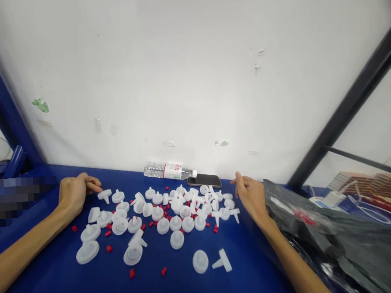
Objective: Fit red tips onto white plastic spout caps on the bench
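My left hand rests on the blue tabletop at the left, its fingers loosely bent and slightly apart. Just beyond its fingertips lies a white plastic disc-shaped piece with a stem. On the opposite side, my right hand rests beside the pile, fingers half curled and apart, with nothing seen in them. Between the hands spread many similar white stemmed discs, some upright and some tipped over. Small red plastic pieces are scattered among them. Nearer to me lie one white disc and a tipped one.
A clear bottle with a white cap lies along the wall, with a dark phone beside it. Grey plastic bags cover the right side. Blue metal posts and a dark post stand at either side.
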The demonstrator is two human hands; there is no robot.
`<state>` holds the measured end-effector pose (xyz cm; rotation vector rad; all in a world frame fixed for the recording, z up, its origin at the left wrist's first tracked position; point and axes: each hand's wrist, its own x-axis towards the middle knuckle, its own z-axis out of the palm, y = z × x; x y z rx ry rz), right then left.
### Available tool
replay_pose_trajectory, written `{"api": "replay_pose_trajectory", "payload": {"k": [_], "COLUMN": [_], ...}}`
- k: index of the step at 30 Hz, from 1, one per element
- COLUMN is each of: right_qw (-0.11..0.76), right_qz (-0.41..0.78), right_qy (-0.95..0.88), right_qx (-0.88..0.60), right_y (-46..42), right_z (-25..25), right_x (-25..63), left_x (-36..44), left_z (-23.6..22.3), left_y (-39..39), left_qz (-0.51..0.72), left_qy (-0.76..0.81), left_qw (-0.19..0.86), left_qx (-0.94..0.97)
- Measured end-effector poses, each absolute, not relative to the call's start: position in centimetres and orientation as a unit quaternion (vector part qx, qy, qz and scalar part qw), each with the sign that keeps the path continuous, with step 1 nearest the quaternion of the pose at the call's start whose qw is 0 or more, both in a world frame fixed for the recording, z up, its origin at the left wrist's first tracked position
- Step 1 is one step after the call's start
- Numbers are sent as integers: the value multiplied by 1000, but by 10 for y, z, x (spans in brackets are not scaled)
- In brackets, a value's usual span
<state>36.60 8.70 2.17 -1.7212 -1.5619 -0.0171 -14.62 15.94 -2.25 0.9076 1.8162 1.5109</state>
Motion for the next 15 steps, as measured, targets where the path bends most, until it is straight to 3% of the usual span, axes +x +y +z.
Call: {"api": "replay_pose_trajectory", "payload": {"k": [4, 15], "right_qw": [433, 373], "right_qz": [10, 21], "right_qy": [-615, -620], "right_qx": [-659, -690], "right_y": [84, 94], "right_z": [23, 3], "right_x": [360, 371], "left_x": [-147, -138], "left_z": [-24, -20], "left_y": [161, 153], "left_qz": [580, 607], "left_qy": [678, 651], "left_qw": [296, 286], "left_qx": [341, 355]}}
